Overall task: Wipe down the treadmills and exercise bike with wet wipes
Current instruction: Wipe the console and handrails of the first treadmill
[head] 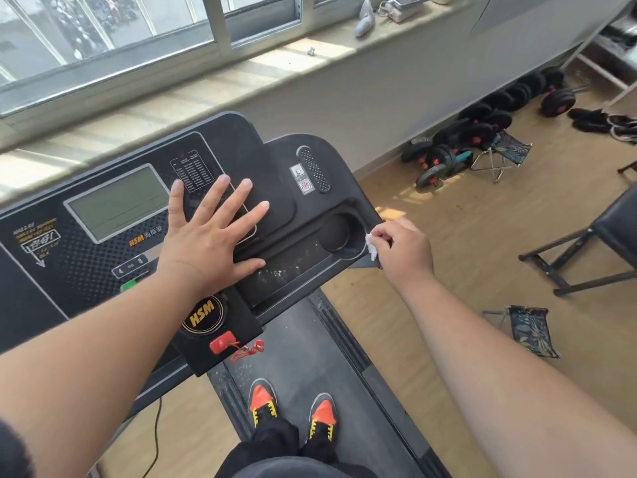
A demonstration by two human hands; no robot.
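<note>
A black treadmill console (103, 270) with a grey display (117, 201) fills the left and middle. My left hand (210, 236) lies flat with spread fingers on the panel right of the display. My right hand (403, 250) grips a crumpled white wet wipe (371, 246) against the console's right edge, beside the round cup holder (339, 232). A dusty tray (289, 267) sits between the two hands. The treadmill belt (303, 357) runs below, with my orange-toed shoes on it.
A red safety key (224, 341) with cord hangs below the console. A window sill (206, 88) runs behind. Several black dumbbells (482, 132) line the wall at right, with a folding stool (506, 153), another stool (529, 329) and a black bench (593, 246) on the wooden floor.
</note>
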